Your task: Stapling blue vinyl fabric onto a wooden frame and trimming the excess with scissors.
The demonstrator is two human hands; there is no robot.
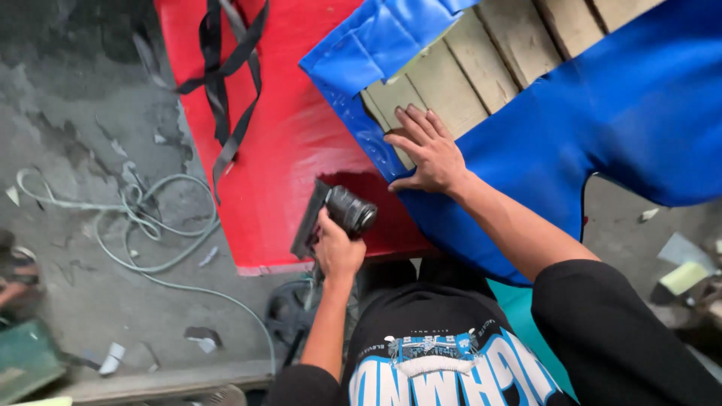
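Left hand (336,248), low centre of frame, is clenched around a black power tool (342,214) on the red sheet (286,128); the tool's long axis runs lower left to upper right, its round end toward the right. Right hand (430,154) lies flat, fingers spread, on the blue sheet (602,128), grasping nothing.

Soft even daylight, glare on the red sheet (286,128), edges slightly warped.

Bare red sheet (286,135) lies open between the black straps (226,83) far left and the blue sheet's (602,128) folded edge right.
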